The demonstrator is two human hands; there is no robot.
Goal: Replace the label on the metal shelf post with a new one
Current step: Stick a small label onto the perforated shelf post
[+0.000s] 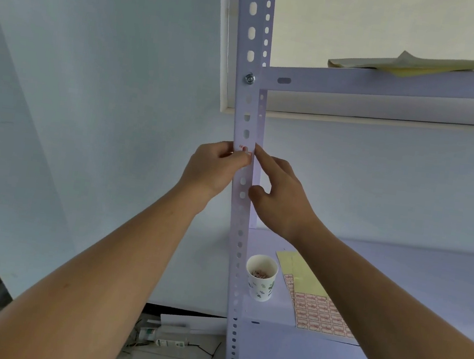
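A pale metal shelf post (246, 106) with rows of holes runs up the middle of the view. A small white label with red print (244, 148) sticks on its front face at hand height. My left hand (216, 168) is at the post's left edge, fingers curled, with the thumb tip pinching at the label's lower part. My right hand (283, 195) is on the post's right side. Its straight index finger touches the post edge beside the label, and its thumb rests lower against the post. Part of the label is hidden by my left thumb.
On the lower shelf (412, 275) stand a paper cup (260, 283) holding scraps and a sheet of red-printed labels (319, 316) with yellow backing paper (297, 271). Yellow paper (417, 65) lies on the upper shelf. Tubes and wires (165, 339) litter the floor.
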